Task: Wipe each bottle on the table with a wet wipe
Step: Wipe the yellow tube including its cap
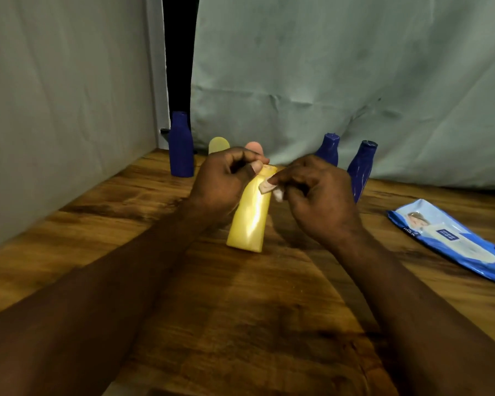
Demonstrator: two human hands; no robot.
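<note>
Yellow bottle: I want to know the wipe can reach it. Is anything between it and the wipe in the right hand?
Nothing visible. The right hand pinches the wipe right at the upper side of the yellow bottle, which the left hand grips.

Left hand (226,178) grips the yellow bottle (250,218); right hand (317,195) pinches a wet wipe (278,194)

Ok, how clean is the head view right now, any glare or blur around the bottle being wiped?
Head view: a bright glare streak runs down the yellow bottle held by the left hand; the wipe pinched in the right hand is soft and washed out; the wipes pack looks slightly smeared; the rightmost blue bottle leans, likely wide-angle distortion.
</note>
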